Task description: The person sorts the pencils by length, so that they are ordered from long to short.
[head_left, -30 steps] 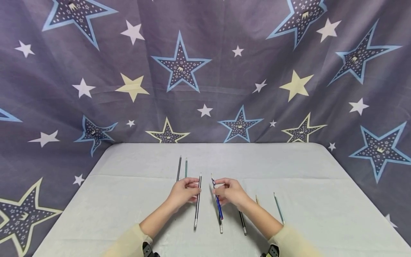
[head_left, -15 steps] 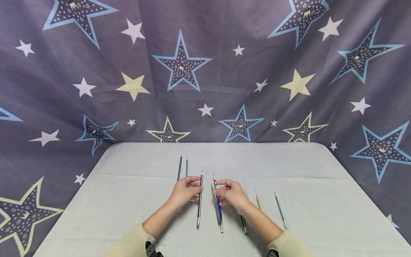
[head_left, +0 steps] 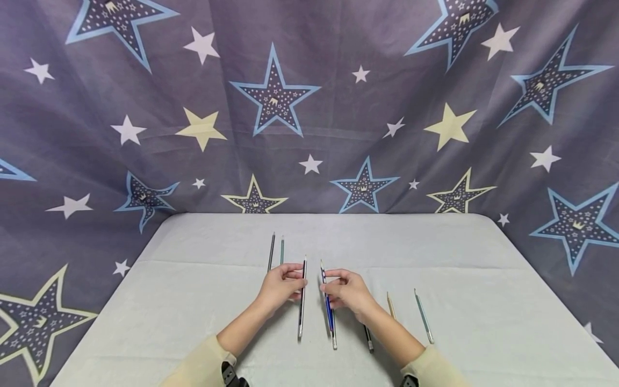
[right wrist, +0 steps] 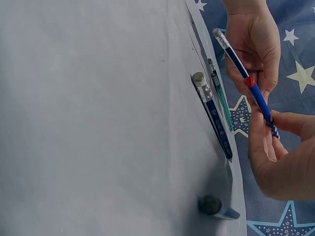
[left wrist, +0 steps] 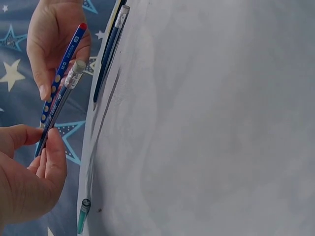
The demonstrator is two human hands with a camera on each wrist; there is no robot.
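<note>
In the head view my left hand (head_left: 282,287) pinches a dark striped pencil (head_left: 302,314) between thumb and fingers, its eraser end toward me. My right hand (head_left: 352,292) pinches a blue pencil (head_left: 330,313) with a red end and pale dots on its barrel, best seen in the left wrist view. The two held pencils stand side by side, slightly apart, points away from me. Below the blue pencil shows the silver-ferruled end of another pencil (head_left: 334,341). A black pencil (head_left: 368,339) lies partly hidden by my right forearm.
On the white-covered table (head_left: 184,312), a black pencil (head_left: 271,252) and a teal pencil (head_left: 282,250) lie beyond my left hand. Right of my right forearm are a yellow pencil (head_left: 390,305) and another teal pencil (head_left: 423,317). A star-patterned curtain (head_left: 314,107) hangs behind the table.
My left hand has shifted slightly forward and to the right with its pencil, which stands a little straighter. My right hand keeps the blue pencil, its tilt changing only slightly.
</note>
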